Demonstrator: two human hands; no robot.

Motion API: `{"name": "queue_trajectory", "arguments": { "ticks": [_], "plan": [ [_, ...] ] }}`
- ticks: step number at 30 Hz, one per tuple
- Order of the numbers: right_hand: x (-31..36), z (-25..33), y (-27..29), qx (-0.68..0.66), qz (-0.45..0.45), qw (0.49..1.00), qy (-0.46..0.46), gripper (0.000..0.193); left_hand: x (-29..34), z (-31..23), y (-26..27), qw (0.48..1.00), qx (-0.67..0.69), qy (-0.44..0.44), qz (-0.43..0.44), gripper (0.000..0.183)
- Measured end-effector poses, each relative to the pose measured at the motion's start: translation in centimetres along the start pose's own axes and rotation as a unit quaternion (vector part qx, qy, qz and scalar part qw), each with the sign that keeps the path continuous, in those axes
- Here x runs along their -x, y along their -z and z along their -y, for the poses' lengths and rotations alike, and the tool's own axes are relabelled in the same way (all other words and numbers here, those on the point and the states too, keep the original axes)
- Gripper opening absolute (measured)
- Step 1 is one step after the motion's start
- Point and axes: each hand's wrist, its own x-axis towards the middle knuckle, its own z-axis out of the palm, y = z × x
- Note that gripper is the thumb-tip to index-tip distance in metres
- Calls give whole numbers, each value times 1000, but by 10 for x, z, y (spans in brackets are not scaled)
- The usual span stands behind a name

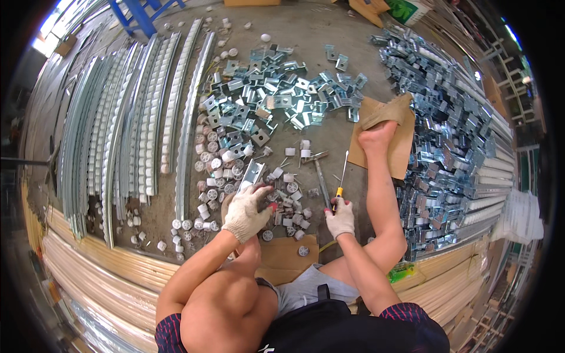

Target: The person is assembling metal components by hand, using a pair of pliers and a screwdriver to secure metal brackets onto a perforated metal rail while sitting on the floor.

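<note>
My left hand [248, 210], in a white glove with darkened fingertips, is closed round the near part of a short silvery metal channel [253, 173]. The channel points away from me; its near end is hidden under the glove. Also gloved, my right hand [341, 219] grips a screwdriver [339, 192] by its yellow and black handle, the thin shaft pointing up and away. A hammer [321, 177] lies on the floor just left of the screwdriver, its handle end close to my right hand. White rollers [292, 187] are scattered beside my left hand.
Loose metal brackets [282, 88] are heaped ahead. Long roller rails [154, 112] lie in rows at left. A big pile of brackets [441, 147] covers the right side. My foot rests on cardboard [360, 154]. A blue stool [138, 16] stands at far left.
</note>
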Motion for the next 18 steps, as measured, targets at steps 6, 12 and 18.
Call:
{"name": "queue_trajectory", "arguments": {
  "ticks": [6, 12, 18],
  "plan": [
    [-9, -27, 20, -157, -47, 983, -81, 35, 47, 26, 67, 984, -138, 26, 113, 46],
    [-82, 65, 70, -388, -25, 921, 42, 42, 31, 62, 104, 980, -136, 124, 80, 43],
    [-265, 225, 92, -187, -111, 958, 189, 33, -7, 59, 61, 997, -41, 57, 37, 38]
  ]
}}
